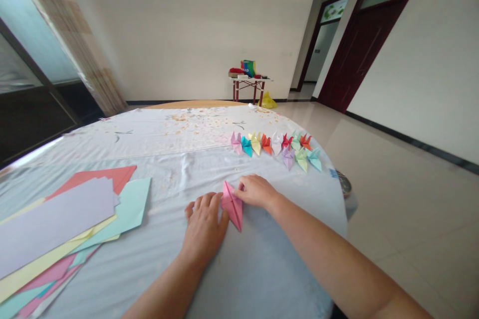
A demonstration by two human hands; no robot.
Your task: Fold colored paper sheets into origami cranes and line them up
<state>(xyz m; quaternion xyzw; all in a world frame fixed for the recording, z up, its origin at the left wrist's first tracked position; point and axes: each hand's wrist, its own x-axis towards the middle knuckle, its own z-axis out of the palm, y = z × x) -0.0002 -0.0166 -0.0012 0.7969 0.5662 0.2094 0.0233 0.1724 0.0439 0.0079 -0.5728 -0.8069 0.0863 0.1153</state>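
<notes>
A pink piece of folded origami paper (234, 210) lies on the tablecloth in front of me, a long diamond with creases down its middle. My left hand (205, 222) rests palm down beside it, fingers spread, with the thumb and index finger touching its left edge. On the other side, my right hand (256, 191) has its fingers curled, and the thumb and forefinger pinch the paper's upper right edge. The undersides of both hands are hidden.
Several folded paper cranes (277, 143) stand in two rows at the table's right rim. Overlapping coloured paper sheets (56, 224) cover the left side. The round table wears a pale cloth (160, 284). A small side table (250, 80) with packages stands by the far wall.
</notes>
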